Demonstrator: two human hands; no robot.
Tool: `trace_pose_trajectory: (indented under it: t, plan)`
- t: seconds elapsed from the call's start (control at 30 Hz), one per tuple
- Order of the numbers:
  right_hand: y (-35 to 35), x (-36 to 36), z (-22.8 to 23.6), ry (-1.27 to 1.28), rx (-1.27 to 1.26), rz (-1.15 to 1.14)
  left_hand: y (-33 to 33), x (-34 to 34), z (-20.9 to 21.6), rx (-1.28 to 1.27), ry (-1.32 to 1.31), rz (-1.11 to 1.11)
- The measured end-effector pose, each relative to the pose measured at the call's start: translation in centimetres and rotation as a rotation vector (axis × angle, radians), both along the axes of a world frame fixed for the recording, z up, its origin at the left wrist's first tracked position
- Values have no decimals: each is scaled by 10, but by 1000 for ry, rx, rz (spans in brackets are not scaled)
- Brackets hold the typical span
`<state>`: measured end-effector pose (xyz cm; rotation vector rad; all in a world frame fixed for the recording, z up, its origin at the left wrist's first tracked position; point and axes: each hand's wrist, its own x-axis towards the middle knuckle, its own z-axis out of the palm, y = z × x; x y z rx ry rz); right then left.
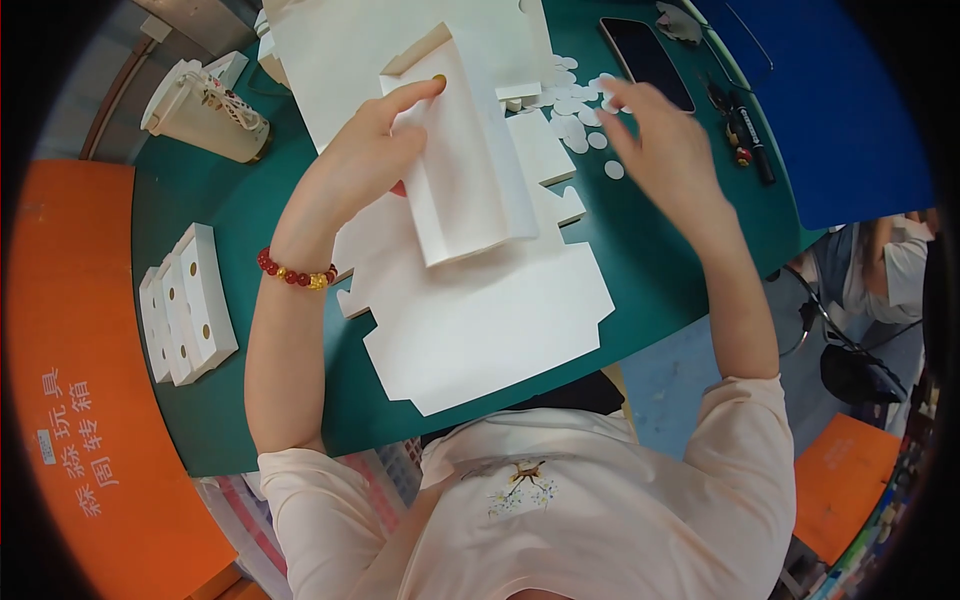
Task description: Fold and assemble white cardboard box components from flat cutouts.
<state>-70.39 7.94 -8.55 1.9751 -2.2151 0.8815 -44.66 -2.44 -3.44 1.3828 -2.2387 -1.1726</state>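
Note:
My left hand (375, 150) grips a partly folded white cardboard box (465, 165) by its left side. The left forefinger reaches to a small round brownish-gold spot near the box's far end. Under the box, flat white die-cut cardboard (490, 330) lies on the table. My right hand (665, 150) hovers at the right edge of a scatter of small white discs (575, 105). Its thumb and forefinger are apart, with nothing visible between them, and the other fingers are curled and partly hidden.
Folded white boxes with gold spots (190, 305) stand at the left of the green table (290, 410). A lidded cup (205, 110) is at the back left. A phone (648, 62) and a black pen (750, 145) lie back right. An orange container (80, 370) adjoins the left edge.

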Motion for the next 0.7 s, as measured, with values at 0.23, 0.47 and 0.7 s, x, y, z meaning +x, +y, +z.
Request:
trace_pose_trajectory:
  t: [0.23,0.47,0.7]
  plan:
    - [13,33,8,-466,310,269,55,9,-23,-1001,-114,60]
    - [18,50,15,-396,308,263,68,15,-52,-1081,39,-320]
    - [22,72,12,-973,415,326,94,19,-43,-763,309,-197]
